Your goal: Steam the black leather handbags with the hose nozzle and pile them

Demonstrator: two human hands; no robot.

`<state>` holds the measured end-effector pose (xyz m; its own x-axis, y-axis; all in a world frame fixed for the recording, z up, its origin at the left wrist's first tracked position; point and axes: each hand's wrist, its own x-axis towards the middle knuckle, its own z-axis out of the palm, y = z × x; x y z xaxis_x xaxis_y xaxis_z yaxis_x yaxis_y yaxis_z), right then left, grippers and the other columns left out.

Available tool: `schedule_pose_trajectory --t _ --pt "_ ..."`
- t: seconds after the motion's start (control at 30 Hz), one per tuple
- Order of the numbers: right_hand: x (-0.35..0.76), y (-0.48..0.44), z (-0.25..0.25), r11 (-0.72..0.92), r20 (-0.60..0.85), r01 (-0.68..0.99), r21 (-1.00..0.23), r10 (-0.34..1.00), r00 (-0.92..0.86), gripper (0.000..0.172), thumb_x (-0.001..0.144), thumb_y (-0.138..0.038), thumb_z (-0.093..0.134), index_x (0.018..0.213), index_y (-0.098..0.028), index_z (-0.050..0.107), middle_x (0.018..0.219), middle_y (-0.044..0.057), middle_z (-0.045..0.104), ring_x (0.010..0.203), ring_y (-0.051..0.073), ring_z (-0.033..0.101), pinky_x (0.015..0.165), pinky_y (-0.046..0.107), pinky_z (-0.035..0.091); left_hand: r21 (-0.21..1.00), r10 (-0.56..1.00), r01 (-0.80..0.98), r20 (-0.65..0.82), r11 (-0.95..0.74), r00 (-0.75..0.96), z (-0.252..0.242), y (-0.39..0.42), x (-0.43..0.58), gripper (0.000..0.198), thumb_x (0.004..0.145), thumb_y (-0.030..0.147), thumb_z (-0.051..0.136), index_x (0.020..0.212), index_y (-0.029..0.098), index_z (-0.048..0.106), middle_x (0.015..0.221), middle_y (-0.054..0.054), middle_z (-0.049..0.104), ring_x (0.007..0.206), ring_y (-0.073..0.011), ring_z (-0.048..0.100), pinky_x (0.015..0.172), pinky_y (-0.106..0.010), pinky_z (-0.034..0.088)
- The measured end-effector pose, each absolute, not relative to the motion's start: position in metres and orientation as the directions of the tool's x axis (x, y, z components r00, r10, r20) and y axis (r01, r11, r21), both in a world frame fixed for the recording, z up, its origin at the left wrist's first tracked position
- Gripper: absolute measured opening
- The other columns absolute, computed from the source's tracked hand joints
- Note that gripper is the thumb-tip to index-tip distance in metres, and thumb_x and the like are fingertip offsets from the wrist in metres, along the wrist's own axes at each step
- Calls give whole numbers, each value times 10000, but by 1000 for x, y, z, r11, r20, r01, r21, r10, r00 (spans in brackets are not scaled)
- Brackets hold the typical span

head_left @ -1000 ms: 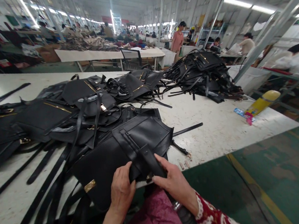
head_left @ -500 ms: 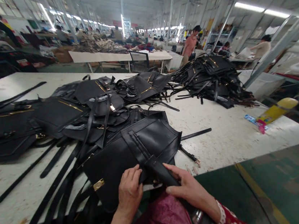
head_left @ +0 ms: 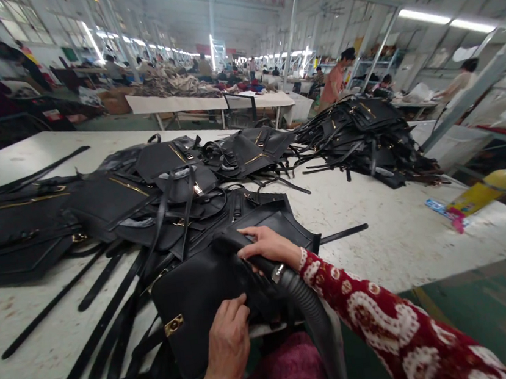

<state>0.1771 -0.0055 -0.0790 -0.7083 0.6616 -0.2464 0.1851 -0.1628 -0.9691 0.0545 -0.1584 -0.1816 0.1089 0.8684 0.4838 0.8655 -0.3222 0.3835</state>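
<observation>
A black leather bag [head_left: 196,295] with a gold clasp [head_left: 174,325] lies at the table's near edge. My left hand [head_left: 228,334] is closed on its near side, fingers curled at the edge; the gripped part is partly hidden. My right hand [head_left: 267,246] wraps around a black vacuum hose nozzle [head_left: 232,241], whose head rests over the bag's upper part. From a metal clamp, the ribbed grey hose [head_left: 308,305] curves down past my lap. Behind this bag lie more black bags [head_left: 111,201] with gold zips, their straps trailing toward me.
The white table [head_left: 344,258] carries a tall heap of black bags [head_left: 366,132] at the far right. A yellow bottle [head_left: 488,191] lies near the right edge beside a blue-and-pink wrapper [head_left: 444,212]. Loose straps [head_left: 55,303] hang over the front edge. Co-workers are farther back.
My right hand has moved up and forward with the vacuum nozzle, from beside my lap to over the bag. My left hand stays at the bag's near side.
</observation>
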Motion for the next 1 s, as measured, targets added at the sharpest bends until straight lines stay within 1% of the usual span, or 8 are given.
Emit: schedule_pose_trajectory --t 0.17,0.33,0.5,0.57,0.67,0.73,0.83,1.0 --pt "121 41 -72 -128 -300 292 -948 664 -685 569 651 -168 704 1175 -105 491 582 -8 599 394 157 547 368 233 473 415 880 855 466 -312 95 -182 -158 55 190 783 37 396 735 169 523 968 -61 590 888 -183 510 770 -335 471" --pt "127 51 -55 -8 -117 187 -982 806 -581 535 693 -189 673 1193 -183 485 723 -17 599 452 133 556 420 221 481 407 904 869 417 -282 99 -174 -160 50 219 729 7 390 721 181 522 935 -56 590 873 -187 522 736 -321 480" --pt "229 21 -39 25 -37 120 -992 871 -490 600 714 -236 639 1266 -214 403 653 -24 588 432 150 552 369 231 467 305 942 921 302 -241 147 -155 -164 41 249 672 8 408 750 192 558 1001 -61 592 896 -203 534 741 -338 473" --pt "277 0 -48 -25 -76 130 -991 913 -401 630 699 -248 641 1273 -217 385 632 -21 597 437 167 569 365 237 467 206 931 948 324 -244 169 -151 -161 46 350 662 32 432 931 197 582 1174 -83 533 1041 -246 492 816 -392 444" --pt "338 -38 -77 -144 -187 155 -977 929 -320 639 678 -270 639 1264 -205 393 620 -16 608 430 172 572 367 242 468 42 891 942 342 -334 300 -154 -150 62 641 648 27 419 1247 256 432 1366 -69 374 1230 -278 343 940 -469 332" --pt "368 -62 -100 -235 -268 146 -961 920 -284 657 673 -290 630 1272 -189 378 627 -9 613 428 179 575 365 252 471 -4 876 915 285 -404 388 -161 -143 75 723 622 1 392 1279 301 395 1378 -50 365 1254 -276 316 963 -493 279" --pt "394 -88 -122 -276 -293 105 -955 931 -218 688 677 -297 618 1295 -189 336 652 -3 617 432 187 579 352 258 471 15 866 888 230 -459 444 -171 -135 87 725 607 1 393 1245 343 435 1373 -21 375 1265 -269 302 983 -510 216" --pt "403 -80 -122 -201 -244 212 -957 948 -205 594 700 -262 586 1261 -189 406 612 -15 598 395 163 547 333 246 461 57 833 869 320 -492 451 -183 -130 85 666 652 38 420 1213 396 456 1350 14 405 1243 -244 340 990 -482 173"
